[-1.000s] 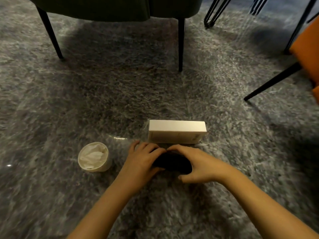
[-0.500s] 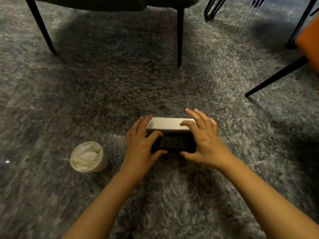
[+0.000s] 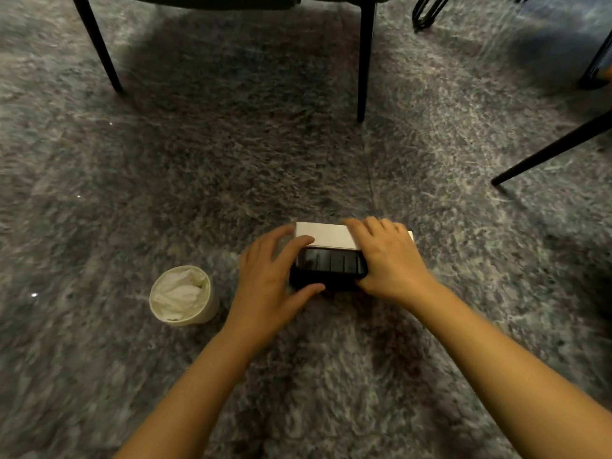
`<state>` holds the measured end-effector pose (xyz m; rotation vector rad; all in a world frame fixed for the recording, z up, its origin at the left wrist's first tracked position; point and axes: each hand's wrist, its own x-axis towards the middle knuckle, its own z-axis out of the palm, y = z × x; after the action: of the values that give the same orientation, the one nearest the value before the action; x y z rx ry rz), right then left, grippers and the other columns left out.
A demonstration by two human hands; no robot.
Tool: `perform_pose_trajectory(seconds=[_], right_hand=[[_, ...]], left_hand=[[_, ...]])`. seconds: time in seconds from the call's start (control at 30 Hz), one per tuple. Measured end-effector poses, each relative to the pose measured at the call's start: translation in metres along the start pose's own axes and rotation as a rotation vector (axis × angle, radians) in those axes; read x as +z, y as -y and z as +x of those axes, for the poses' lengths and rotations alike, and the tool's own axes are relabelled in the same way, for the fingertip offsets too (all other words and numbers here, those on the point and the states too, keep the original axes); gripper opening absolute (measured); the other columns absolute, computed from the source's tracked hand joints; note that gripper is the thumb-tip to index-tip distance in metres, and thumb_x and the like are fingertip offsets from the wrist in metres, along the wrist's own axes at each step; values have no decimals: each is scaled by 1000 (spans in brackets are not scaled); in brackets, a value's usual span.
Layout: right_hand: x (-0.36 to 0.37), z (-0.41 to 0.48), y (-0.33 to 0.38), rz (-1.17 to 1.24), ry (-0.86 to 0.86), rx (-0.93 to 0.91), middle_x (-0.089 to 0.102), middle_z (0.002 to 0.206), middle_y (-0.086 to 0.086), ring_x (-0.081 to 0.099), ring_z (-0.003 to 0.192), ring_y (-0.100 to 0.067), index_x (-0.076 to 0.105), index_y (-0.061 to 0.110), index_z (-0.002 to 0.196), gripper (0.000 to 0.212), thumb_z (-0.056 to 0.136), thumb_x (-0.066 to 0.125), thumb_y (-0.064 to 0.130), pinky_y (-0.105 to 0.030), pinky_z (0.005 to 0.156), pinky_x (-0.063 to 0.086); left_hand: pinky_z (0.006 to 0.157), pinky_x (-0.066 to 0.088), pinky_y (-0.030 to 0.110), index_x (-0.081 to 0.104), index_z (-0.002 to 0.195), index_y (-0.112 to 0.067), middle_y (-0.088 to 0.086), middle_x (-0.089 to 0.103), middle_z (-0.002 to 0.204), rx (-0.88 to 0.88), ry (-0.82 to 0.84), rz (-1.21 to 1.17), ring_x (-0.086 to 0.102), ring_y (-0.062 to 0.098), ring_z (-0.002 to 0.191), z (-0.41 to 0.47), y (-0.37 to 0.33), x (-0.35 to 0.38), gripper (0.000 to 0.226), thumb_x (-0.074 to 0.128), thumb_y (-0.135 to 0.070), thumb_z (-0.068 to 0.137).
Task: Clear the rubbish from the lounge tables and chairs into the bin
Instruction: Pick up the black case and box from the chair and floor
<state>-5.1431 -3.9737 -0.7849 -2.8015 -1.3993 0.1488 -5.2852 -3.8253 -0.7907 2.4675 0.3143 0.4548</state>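
A white oblong box (image 3: 326, 236) lies in the middle of the view, with a black ribbed plastic tray (image 3: 331, 264) pressed against its near side. My left hand (image 3: 268, 279) grips the left ends of both, fingers at the box's end and thumb along the tray's front. My right hand (image 3: 387, 260) covers the right ends, its fingers curled over the top of the box. To the left stands a white paper cup (image 3: 198, 314) stuffed with crumpled tissue (image 3: 180, 291), a short gap from my left hand.
Grey shaggy carpet (image 3: 231, 160) fills the view. Black chair legs stand behind at the centre (image 3: 362, 61) and the left (image 3: 99, 48). Another slanted black leg (image 3: 556, 147) comes in from the right. Thin wire legs (image 3: 427, 11) show at the top.
Both hands have moved forward with the black tray up against the white box, and they now close round the tray and box together. The cup has not moved.
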Motion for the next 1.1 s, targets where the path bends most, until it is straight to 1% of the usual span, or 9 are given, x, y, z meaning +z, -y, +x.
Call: perform_pose_trajectory(seconds=[0.13,0.3,0.43,0.63,0.77,0.83,0.9,0.97,1.1], right_hand=[[-3,2,14,31,-49,96,49,111,-7,45,98,-30,37,17,129,72,66,68,32,-33,71,20],[-9,18,63,105,-75,141,48,116,-10,44,104,-31,34,14,129,70,70,67,32,-36,78,27],[-9,28,92,88,-53,221,46,123,-12,42,110,-32,31,13,133,77,71,68,40,-38,85,30],[2,24,107,96,1,316,40,132,-14,39,117,-33,18,11,140,99,70,61,66,-42,92,32],[-2,24,101,131,116,260,32,140,-13,34,123,-34,6,16,144,107,69,60,69,-44,98,31],[-6,25,94,136,132,201,36,136,-10,36,122,-31,12,16,143,102,69,62,66,-41,96,30],[-10,27,87,155,97,109,41,131,-6,39,119,-27,24,16,138,92,69,64,62,-37,93,30],[-12,27,82,227,86,35,44,131,-3,44,116,-24,26,18,137,87,70,66,57,-35,89,35],[-9,26,78,212,94,-12,41,137,-2,52,111,-24,6,29,146,95,73,57,62,-33,76,44]], left_hand=[[97,39,42,55,121,-19,10,51,127,-93,-124,21,48,27,117,-16,18,-43,57,59,-52,74],[104,31,37,54,122,-13,9,47,128,-302,-262,62,41,25,122,-51,49,-86,69,60,-54,67],[105,25,28,43,133,-12,9,42,135,-427,-220,25,37,23,127,-83,68,-91,91,67,-60,59],[108,30,30,18,145,-23,3,33,146,-584,-164,-236,35,15,132,-105,78,-67,112,85,-39,56],[94,28,8,17,144,-27,-14,34,137,-611,-189,-380,37,-1,122,-103,77,-53,111,86,-32,57],[89,30,0,24,142,-23,-14,38,133,-602,-216,-420,41,2,120,-99,76,-48,104,87,-24,58],[89,33,0,34,135,-21,-12,45,127,-575,-255,-420,46,4,117,-95,76,-44,94,87,-17,57],[89,35,2,37,125,-35,-19,48,120,-554,-297,-414,48,-4,111,-91,76,-40,86,87,-16,57],[86,39,3,38,112,-56,-33,51,114,-575,-342,-455,49,-14,107,-88,79,-34,79,86,-22,59]])
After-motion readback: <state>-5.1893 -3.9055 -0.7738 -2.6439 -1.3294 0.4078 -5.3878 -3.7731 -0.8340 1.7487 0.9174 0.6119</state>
